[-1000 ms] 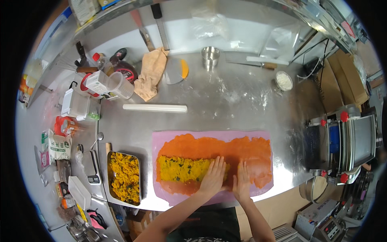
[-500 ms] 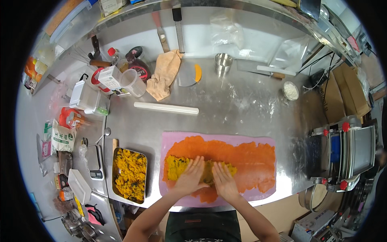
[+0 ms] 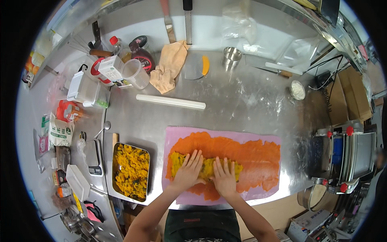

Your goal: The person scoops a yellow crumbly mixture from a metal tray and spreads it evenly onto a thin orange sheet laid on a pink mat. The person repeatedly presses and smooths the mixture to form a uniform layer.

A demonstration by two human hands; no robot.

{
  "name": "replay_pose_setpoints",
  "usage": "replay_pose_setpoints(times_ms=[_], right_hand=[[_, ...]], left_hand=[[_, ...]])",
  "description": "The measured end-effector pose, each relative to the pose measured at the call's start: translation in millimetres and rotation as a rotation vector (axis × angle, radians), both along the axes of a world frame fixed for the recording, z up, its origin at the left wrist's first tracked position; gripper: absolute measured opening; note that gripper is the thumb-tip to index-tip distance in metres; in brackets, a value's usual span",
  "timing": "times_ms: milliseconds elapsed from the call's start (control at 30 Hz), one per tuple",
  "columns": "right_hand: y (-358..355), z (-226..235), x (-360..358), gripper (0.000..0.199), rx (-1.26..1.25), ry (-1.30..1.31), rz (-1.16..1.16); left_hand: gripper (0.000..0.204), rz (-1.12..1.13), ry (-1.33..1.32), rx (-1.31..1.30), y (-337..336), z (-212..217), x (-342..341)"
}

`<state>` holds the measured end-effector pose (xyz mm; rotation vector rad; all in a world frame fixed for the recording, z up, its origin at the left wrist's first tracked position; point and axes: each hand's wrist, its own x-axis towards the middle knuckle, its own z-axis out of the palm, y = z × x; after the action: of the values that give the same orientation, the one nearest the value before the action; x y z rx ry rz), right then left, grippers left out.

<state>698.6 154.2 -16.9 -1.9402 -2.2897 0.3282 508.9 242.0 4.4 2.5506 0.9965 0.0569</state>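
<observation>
An orange sheet of dough (image 3: 258, 161) lies spread out on a pink-purple mat (image 3: 173, 137) at the counter's front edge. Over its left half runs a band of yellow, mashed-looking filling (image 3: 207, 167). My left hand (image 3: 189, 171) lies flat on the middle of that band, fingers stretched out. Just to its right, my right hand (image 3: 223, 175) presses on the filling too, fingers extended and slightly spread. Neither hand grasps anything; what is under the palms is hidden. Left of the mat stands a metal tray (image 3: 149, 171) holding more of the yellow mash with dark green bits.
Behind the mat lies a white rolling pin (image 3: 171, 101). Farther back are a tan cloth (image 3: 169, 66), a scraper with an orange handle (image 3: 205, 64), a steel cup (image 3: 231, 58) and a bowl of white powder (image 3: 297, 90). A kitchen scale (image 3: 95, 159) sits at left, a roller machine (image 3: 346, 155) at right.
Both hands stay on the filling, their fingers shifting slightly; the right hand's fingers now look more spread. The whole view has moved a little.
</observation>
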Motion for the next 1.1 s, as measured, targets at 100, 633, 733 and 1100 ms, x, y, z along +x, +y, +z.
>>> replay_pose_setpoints(times_ms=[100, 633, 733, 1100], right_hand=[[-4, 4, -11, 0.079, -0.018, 0.044, -0.055], [-30, -5, -19, 0.067, -0.039, -0.069, 0.157], [-29, -3, -21, 0.063, -0.076, -0.131, 0.161], [-18, 15, 5, 0.068, 0.064, 0.033, 0.078]], left_hand=[[0.111, 0.008, -0.045, 0.058, -4, -10, -1], [0.111, -0.031, 0.241, 0.051, -47, -9, -5], [0.107, -0.079, 0.327, 0.089, -43, -6, -4], [0.110, 0.011, 0.161, 0.059, -54, 8, 15]])
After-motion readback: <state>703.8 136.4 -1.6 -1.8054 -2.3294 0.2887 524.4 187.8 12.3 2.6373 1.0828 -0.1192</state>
